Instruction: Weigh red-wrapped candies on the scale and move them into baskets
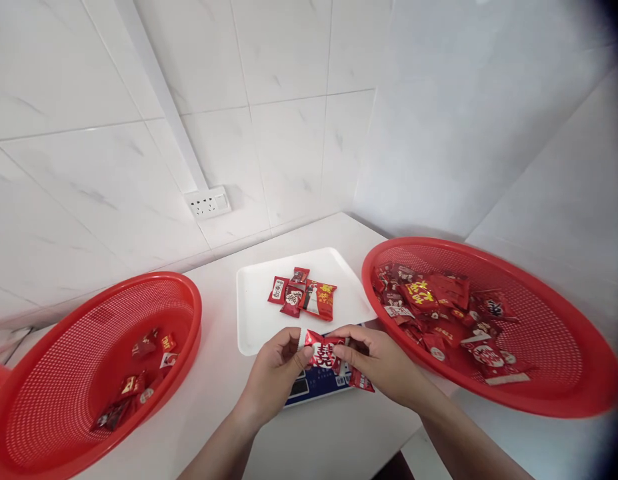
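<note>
Between my hands is a red and white candy packet (pixel 323 352) with white characters on its front. My left hand (pixel 279 370) pinches its left end between thumb and fingers. At the other end, my right hand (pixel 376 363) grips the same packet, and a second small red packet (pixel 361 381) pokes out beneath its fingers. Just beyond them, several red candy packets (pixel 317 300) lie in a cluster on a white tray (pixel 253 330). Under my hands sits a blue-fronted scale (pixel 319 389), partly hidden by them.
A large red mesh basket (pixel 563 333) full of red packets stands at the right. Another red basket (pixel 43 400) at the left holds several packets at its bottom. A wall socket (pixel 207 203) is on the tiled wall behind the white table (pixel 213 380).
</note>
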The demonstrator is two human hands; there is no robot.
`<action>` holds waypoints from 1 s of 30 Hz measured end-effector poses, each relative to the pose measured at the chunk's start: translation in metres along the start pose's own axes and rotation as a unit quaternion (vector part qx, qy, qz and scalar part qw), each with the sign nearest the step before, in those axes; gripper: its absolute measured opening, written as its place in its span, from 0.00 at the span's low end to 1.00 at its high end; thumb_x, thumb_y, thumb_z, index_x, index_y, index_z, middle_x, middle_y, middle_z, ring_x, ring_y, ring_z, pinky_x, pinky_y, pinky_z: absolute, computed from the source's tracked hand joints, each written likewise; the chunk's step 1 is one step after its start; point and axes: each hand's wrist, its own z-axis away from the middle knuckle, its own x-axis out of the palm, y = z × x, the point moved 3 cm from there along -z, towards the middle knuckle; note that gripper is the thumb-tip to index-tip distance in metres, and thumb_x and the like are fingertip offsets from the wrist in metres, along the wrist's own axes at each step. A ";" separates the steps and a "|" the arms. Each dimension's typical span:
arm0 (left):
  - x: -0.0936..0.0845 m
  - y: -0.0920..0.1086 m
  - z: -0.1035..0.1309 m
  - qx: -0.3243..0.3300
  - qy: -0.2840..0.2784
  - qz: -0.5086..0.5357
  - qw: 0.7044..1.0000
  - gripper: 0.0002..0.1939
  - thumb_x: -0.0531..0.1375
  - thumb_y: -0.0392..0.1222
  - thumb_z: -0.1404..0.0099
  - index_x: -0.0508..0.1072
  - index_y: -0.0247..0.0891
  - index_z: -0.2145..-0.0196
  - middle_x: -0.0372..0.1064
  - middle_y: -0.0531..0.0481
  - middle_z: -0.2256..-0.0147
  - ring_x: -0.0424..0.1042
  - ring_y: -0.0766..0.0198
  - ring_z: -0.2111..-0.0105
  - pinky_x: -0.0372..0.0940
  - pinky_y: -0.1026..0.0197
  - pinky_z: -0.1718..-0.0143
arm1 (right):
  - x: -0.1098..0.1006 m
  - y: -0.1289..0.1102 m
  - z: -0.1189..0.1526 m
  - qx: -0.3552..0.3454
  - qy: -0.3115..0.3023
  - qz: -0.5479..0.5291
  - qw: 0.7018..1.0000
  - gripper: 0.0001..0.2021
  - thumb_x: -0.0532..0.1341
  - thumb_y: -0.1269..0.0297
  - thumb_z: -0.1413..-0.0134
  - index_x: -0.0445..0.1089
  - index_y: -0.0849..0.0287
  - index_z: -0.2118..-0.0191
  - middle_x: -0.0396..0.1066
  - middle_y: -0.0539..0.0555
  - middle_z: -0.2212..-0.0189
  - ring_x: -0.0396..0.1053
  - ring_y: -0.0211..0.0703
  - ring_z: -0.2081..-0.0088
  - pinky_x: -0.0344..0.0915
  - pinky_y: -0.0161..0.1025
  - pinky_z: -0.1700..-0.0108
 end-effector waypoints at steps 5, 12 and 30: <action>-0.008 0.004 -0.015 0.041 0.046 -0.057 0.996 0.11 0.55 0.46 0.36 0.64 0.38 0.59 0.70 0.50 0.66 0.70 0.63 0.65 0.66 0.60 0.64 | -0.001 0.001 -0.007 -0.020 0.030 0.002 0.999 0.21 0.56 0.59 0.45 0.62 0.54 0.45 0.72 0.51 0.67 0.69 0.39 0.71 0.67 0.36 0.70; -0.029 0.025 -0.072 0.079 0.123 -0.258 0.955 0.14 0.52 0.42 0.35 0.59 0.40 0.52 0.66 0.52 0.71 0.71 0.61 0.70 0.67 0.56 0.65 | -0.008 -0.014 -0.054 -0.062 0.104 0.136 0.983 0.21 0.54 0.61 0.42 0.62 0.51 0.43 0.73 0.52 0.58 0.70 0.41 0.69 0.66 0.38 0.65; -0.047 0.009 -0.081 0.133 0.080 -0.518 0.841 0.20 0.53 0.46 0.35 0.64 0.37 0.47 0.67 0.40 0.49 0.61 0.51 0.46 0.56 0.48 0.46 | -0.009 -0.009 -0.071 -0.038 0.088 0.365 0.926 0.18 0.52 0.60 0.40 0.68 0.52 0.47 0.69 0.55 0.53 0.72 0.46 0.61 0.64 0.37 0.64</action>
